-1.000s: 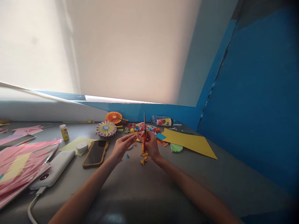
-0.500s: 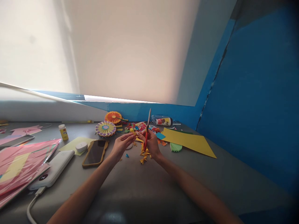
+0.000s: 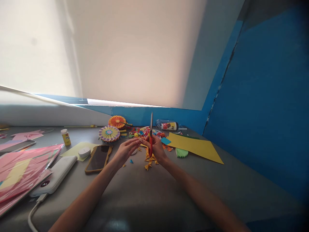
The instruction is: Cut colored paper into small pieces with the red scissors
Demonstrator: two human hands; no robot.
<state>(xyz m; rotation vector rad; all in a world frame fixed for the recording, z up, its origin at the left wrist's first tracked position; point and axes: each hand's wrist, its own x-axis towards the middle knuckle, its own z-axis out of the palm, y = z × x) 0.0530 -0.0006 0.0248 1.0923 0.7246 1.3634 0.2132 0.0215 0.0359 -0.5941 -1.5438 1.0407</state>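
My right hand (image 3: 158, 149) grips a pair of red-handled scissors (image 3: 151, 135), whose blades point up and away from me. The thumb of that hand meets the fingertips of my left hand (image 3: 126, 151). The left fingers are pressed together in a pinch, and whatever small bit lies between them is hidden. Below the scissors several small folded orange paper pieces (image 3: 147, 166) are scattered on the grey table (image 3: 145, 193). A heap of colourful paper scraps (image 3: 145, 129) lies just behind both hands.
Two pleated paper rosettes (image 3: 109, 133) stand back left, near a phone (image 3: 98, 158), a glue bottle (image 3: 65, 137) and a white power bank (image 3: 56, 177). To the right lie a yellow paper sheet (image 3: 196, 146), a green pleated fan (image 3: 181, 152) and a labelled bottle (image 3: 169, 125).
The scissors have swung slightly left and now stand more upright. The right hand has turned a little with them, while the left hand stays almost in place.
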